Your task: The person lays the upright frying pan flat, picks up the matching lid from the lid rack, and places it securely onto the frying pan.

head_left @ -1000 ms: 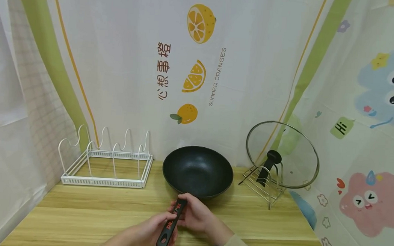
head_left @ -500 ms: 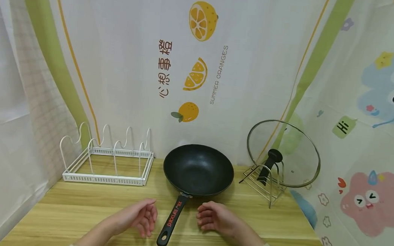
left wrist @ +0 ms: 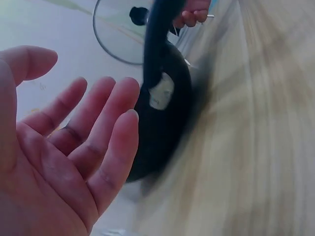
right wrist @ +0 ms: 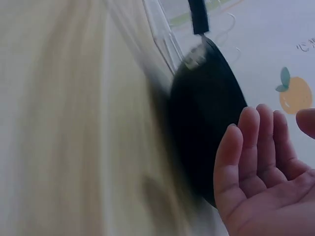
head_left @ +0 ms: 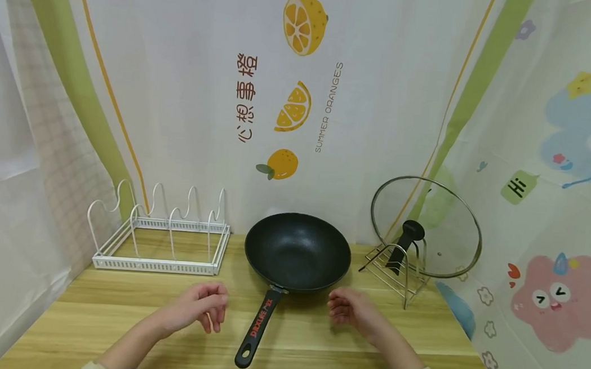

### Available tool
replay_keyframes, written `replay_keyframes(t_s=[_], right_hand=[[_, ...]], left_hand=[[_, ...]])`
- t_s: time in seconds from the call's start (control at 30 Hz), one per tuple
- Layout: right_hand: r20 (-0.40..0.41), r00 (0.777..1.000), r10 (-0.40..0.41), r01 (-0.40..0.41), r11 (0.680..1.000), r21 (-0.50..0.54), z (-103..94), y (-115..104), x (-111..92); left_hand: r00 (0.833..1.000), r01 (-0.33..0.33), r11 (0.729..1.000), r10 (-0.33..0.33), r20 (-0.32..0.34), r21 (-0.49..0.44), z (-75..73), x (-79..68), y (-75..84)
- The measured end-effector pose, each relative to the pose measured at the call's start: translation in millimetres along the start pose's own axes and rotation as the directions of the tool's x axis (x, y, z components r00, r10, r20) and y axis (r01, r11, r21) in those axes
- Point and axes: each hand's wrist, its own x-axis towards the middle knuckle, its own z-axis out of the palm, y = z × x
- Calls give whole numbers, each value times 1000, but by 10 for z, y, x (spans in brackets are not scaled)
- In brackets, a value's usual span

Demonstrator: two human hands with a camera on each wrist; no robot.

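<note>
A black wok (head_left: 297, 252) stands on the wooden table, its handle (head_left: 258, 329) with red lettering angled toward the front left. Left of that handle my left hand (head_left: 199, 305) hovers apart from it, fingers loosely curled around nothing. My right hand (head_left: 351, 309) is at the wok's lower right, also holding nothing, its fingers relaxed. In the left wrist view the left palm (left wrist: 54, 167) faces up beside the dark wok (left wrist: 165, 123). The right wrist view has the right hand's fingers (right wrist: 251, 147) near the wok's side; whether they touch it cannot be told there.
A white wire rack (head_left: 158, 265) with upright loops stands at the back left. At the back right, a glass lid (head_left: 455, 234) with a black knob leans in a small metal stand (head_left: 397, 270). A printed curtain (head_left: 188, 104) hangs behind the table.
A second ago both hands were at the wok's handle. They have let go and moved apart, the left hand leftward and the right hand rightward. The wok stays on the table.
</note>
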Motion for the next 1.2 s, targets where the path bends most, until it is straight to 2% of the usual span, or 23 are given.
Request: replay_keyframes(t_s=[0.1,0.2,0.3,0.37,0.5,0.6,0.7,0.8,0.9,1.1,1.2], right_hand=[[-87,994,-67,62,996,-63,-143,-97,27],[-178,978,-104,84,990,-118,-265,-209,90],[-271,953,-133,89,981,-171,-381,-337,179],[-317,935,-159,89,970,-225,-454,-415,248],[-367,901,-230,97,934,-345,-588,-501,400],[-357,898,-258,87,898,-432,-658,-494,515],[-351,901,-255,73,886,-457,-702,-451,616],[-356,899,-255,75,891,-448,-738,-398,685],[-379,888,-262,80,898,-434,-770,-357,755],[-373,889,-265,84,895,-438,-805,-282,907],[-387,881,-271,81,893,-442,-793,-263,949]], left_hand=[[997,-71,994,73,-15,78,0,0,153],[995,-91,986,94,-15,138,31,3,272],[997,-82,978,80,15,194,74,31,341],[997,-70,969,57,58,237,106,61,352],[987,-61,952,13,158,301,184,148,318],[981,-54,957,-2,196,283,261,221,265],[979,-44,969,-6,202,241,336,271,217],[983,-34,977,-5,183,208,390,294,179],[987,-28,983,-2,164,182,419,309,147],[993,-19,995,7,121,98,483,364,62],[996,-17,999,12,87,51,537,389,11]])
